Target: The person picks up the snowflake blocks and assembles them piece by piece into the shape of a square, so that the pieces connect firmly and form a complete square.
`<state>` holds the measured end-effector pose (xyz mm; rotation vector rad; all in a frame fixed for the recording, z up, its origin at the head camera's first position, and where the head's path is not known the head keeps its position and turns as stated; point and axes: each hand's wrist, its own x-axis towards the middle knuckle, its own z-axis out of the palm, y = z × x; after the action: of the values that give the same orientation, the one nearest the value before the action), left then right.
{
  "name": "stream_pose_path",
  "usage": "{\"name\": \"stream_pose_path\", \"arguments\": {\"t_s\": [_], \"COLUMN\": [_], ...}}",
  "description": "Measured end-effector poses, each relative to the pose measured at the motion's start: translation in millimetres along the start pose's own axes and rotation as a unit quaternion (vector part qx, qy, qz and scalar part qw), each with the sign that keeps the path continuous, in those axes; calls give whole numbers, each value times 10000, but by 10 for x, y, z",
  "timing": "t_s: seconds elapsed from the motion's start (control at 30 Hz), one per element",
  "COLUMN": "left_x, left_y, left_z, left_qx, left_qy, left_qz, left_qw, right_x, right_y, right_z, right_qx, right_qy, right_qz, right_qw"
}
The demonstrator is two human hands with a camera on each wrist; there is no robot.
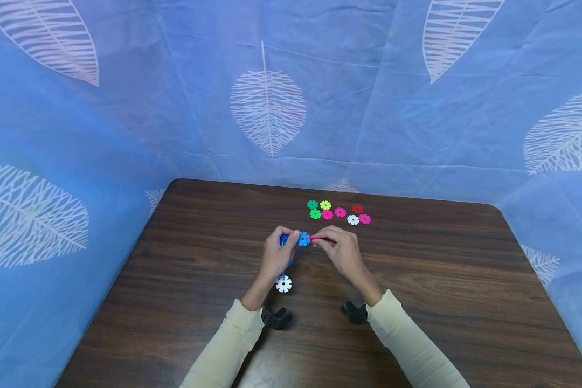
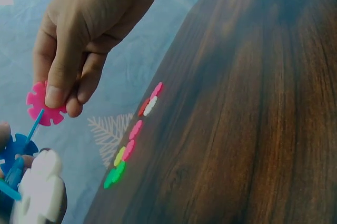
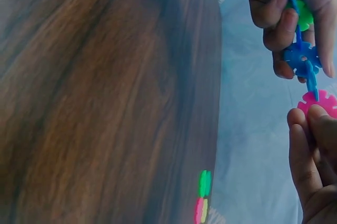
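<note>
My left hand [image 1: 274, 255] grips a linked chain of notched plastic discs, mostly blue, above the table. A blue disc [image 1: 303, 238] sticks out to the right past its thumb, and a white notched disc [image 1: 283, 284] hangs at the chain's near end. Part of a green disc [image 3: 304, 17] shows among the left fingers in the right wrist view. Between thumb and fingertips, my right hand [image 1: 341, 250] pinches a pink notched disc [image 2: 37, 100]. Its edge meets the edge of a blue disc at the chain's end; how deeply the slots are joined I cannot tell.
Several loose discs lie flat near the table's far edge: green [image 1: 312, 205], yellow [image 1: 325, 205], pink [image 1: 340, 212], red [image 1: 357, 208] and white [image 1: 353, 220]. The brown wooden table [image 1: 441, 280] meets a blue leaf-patterned cloth [image 1: 339, 118] behind. Black straps [image 1: 277, 319] circle both wrists.
</note>
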<state>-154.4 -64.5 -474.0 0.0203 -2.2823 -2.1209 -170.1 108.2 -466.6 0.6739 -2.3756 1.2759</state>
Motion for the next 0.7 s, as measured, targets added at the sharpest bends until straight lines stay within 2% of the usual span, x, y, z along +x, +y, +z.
{"name": "stream_pose_path", "arguments": {"t_s": [0.13, 0.33, 0.43, 0.53, 0.7], "left_x": [26, 44, 43, 39, 45], "left_y": [-33, -64, -82, -96, -108], "left_z": [12, -26, -61, -94, -114], "left_qx": [-140, -179, -218, -277, -348], "left_qy": [12, 218, 344, 385, 308], "left_qz": [-132, -45, -55, -115, -144], "left_qw": [9998, 9996, 9992, 9988, 9988], "right_x": [-6, -46, -56, -61, -41], "right_y": [19, 99, 225, 389, 650], "right_z": [-35, -187, -284, -362, -442], "right_qx": [3, 73, -236, -640, -1187], "right_qy": [-109, -544, -593, -482, -202], "right_qz": [165, 830, 1160, 1516, 2208], "right_qw": [9998, 9950, 9912, 9852, 9679]}}
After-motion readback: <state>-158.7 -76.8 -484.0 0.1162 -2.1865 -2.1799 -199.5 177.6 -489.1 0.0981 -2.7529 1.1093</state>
